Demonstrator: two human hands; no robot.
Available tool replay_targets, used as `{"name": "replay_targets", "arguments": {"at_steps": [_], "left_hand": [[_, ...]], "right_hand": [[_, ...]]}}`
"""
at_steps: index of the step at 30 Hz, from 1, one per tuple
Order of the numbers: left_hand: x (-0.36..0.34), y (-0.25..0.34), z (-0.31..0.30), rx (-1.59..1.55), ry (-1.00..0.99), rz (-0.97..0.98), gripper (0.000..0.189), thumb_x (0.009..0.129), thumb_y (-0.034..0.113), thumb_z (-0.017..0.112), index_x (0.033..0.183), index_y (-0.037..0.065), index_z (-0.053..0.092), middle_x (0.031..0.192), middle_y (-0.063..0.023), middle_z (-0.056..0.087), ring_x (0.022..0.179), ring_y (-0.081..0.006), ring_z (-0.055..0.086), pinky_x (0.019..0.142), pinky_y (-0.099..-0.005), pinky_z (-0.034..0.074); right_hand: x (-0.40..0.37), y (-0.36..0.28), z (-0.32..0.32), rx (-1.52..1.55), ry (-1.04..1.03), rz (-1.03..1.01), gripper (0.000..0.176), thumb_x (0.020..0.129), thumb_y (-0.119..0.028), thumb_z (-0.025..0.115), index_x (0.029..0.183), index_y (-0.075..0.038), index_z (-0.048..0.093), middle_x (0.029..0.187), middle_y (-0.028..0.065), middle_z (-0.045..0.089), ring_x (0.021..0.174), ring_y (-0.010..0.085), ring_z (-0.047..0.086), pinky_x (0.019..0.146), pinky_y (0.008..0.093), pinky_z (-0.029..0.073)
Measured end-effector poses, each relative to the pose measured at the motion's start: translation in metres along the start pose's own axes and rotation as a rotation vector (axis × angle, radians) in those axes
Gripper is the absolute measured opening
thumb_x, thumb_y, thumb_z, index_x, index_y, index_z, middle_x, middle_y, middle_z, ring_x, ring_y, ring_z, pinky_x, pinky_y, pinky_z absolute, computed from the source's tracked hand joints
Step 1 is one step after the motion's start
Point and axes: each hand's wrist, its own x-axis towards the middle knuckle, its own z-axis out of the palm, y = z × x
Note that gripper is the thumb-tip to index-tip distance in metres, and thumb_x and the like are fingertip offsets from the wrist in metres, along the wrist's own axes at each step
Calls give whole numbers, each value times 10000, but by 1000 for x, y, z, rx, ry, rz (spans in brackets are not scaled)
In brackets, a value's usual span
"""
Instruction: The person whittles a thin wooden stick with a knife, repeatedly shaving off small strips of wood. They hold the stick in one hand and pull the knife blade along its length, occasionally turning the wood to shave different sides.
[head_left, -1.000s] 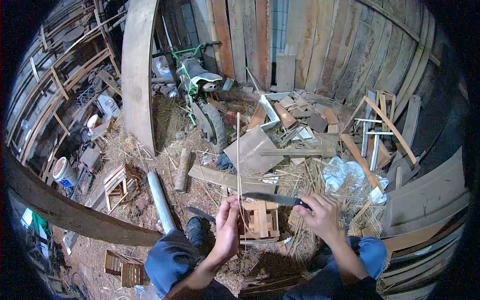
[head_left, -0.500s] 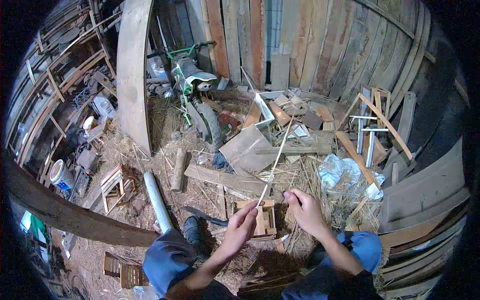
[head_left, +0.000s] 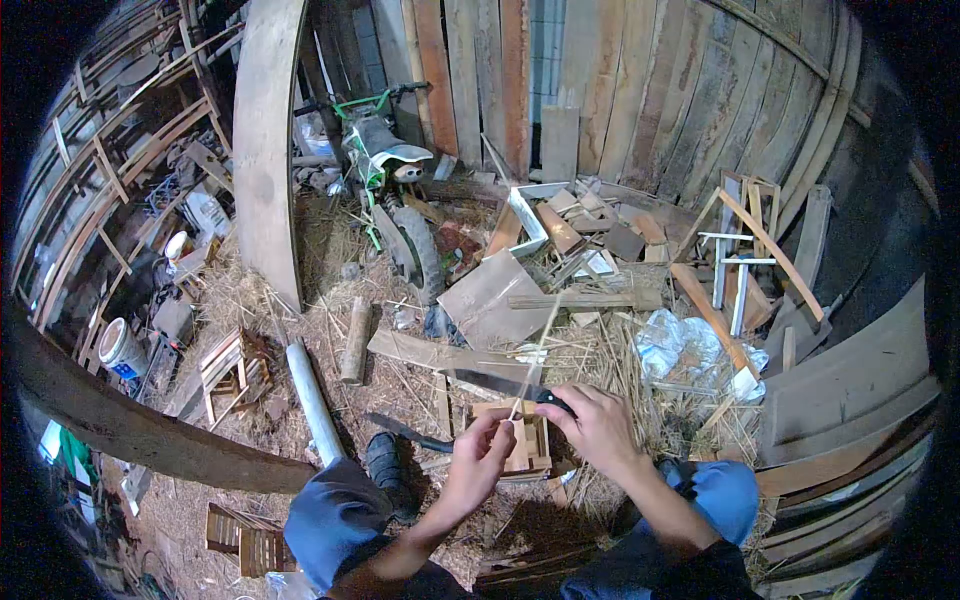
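My left hand [head_left: 480,460] pinches the lower end of a thin, pale wooden strip [head_left: 543,345], which slants up and away and is smeared by motion. In my right hand [head_left: 602,428] is a knife [head_left: 488,382] with a black handle, fingers closed round it. Its long dark blade points left and crosses the strip just above my left fingertips. Below the hands, partly covered by them, sits a small wooden box [head_left: 540,450]. A dark curved blade [head_left: 408,432] lies on the ground beside my boot [head_left: 388,468].
Straw and wood scraps cover the ground. A round log [head_left: 356,340], a pale pole [head_left: 315,405] and a flat board [head_left: 495,300] lie ahead. Further off stands a green and white motorbike [head_left: 390,155]. White plastic [head_left: 680,345] lies right; a slatted crate [head_left: 262,548] sits lower left.
My right hand has turned and moved slightly down, and the knife's blade now shows broadside across the strip. The strip's upper end has shifted and blurred. My left hand stays nearly in place.
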Motion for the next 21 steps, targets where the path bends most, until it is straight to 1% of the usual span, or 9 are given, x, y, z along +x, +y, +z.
{"name": "replay_targets", "arguments": {"at_steps": [1, 2, 5, 7, 14, 16, 18, 19, 21], "left_hand": [[-1, -1, 1, 118, 8, 109, 194, 1010, 140, 446, 1143, 39, 543, 721, 39, 488, 542, -17, 365, 462, -192, 293], [-2, 0, 1, 119, 5, 108, 194, 1010, 140, 446, 1143, 39, 543, 721, 39, 488, 542, -17, 365, 462, -192, 293], [-10, 11, 1, 33, -3, -19, 197, 1014, 147, 442, 1137, 29, 539, 693, 61, 442, 560, -16, 355, 473, -197, 292], [-12, 17, -5, -5, -60, -124, 203, 1015, 164, 443, 1129, 30, 546, 667, 71, 404, 545, -14, 345, 461, -195, 276], [-15, 17, -20, -57, -103, -192, 212, 1016, 189, 448, 1118, 38, 556, 652, 76, 393, 523, -10, 334, 444, -186, 249], [-20, 22, -25, -79, -40, -292, 211, 1016, 188, 449, 1110, 35, 559, 653, 78, 392, 521, -9, 329, 445, -186, 244], [-27, 20, -46, -89, -77, -238, 191, 1013, 179, 452, 1099, 49, 564, 646, 78, 398, 514, -3, 329, 432, -183, 244], [-31, 16, -57, -117, -99, -191, 186, 1013, 177, 451, 1095, 52, 563, 640, 79, 398, 506, -2, 328, 425, -183, 243], [-30, 13, -68, -145, 33, -156, 182, 1016, 178, 443, 1088, 59, 561, 626, 80, 390, 484, -3, 317, 409, -189, 234]], "right_hand": [[1, -1, -1, -36, 8, -37, 306, 853, -340, 671, 941, -47, 668, 864, 127, 681, 714, 304, 663, 618, 385, 517], [2, -1, -3, -36, 9, -34, 306, 853, -340, 671, 941, -47, 668, 864, 127, 681, 714, 304, 663, 618, 385, 517], [3, 1, -6, -14, 29, -80, 289, 832, -332, 690, 920, -56, 679, 848, 101, 687, 696, 278, 665, 587, 366, 517], [5, 11, -3, -87, 103, -167, 288, 832, -382, 674, 874, -98, 657, 713, 67, 623, 589, 270, 621, 523, 367, 500], [5, 27, 0, -76, 128, -207, 274, 839, -380, 668, 848, -107, 672, 710, 67, 638, 594, 262, 632, 520, 374, 498], [7, 33, -14, -189, -78, 83, 277, 831, -352, 688, 892, -84, 716, 800, 75, 697, 631, 231, 659, 543, 337, 494], [13, 62, -37, -250, 98, 276, 284, 854, -343, 670, 919, -69, 714, 790, 102, 693, 593, 252, 637, 544, 350, 486], [9, 70, -39, -243, 111, 282, 284, 854, -343, 670, 919, -69, 714, 790, 102, 693, 593, 252, 637, 544, 350, 486], [0, 82, -43, -262, 215, 88, 269, 866, -324, 667, 924, -65, 710, 726, 110, 680, 552, 265, 614, 537, 371, 476]]}}
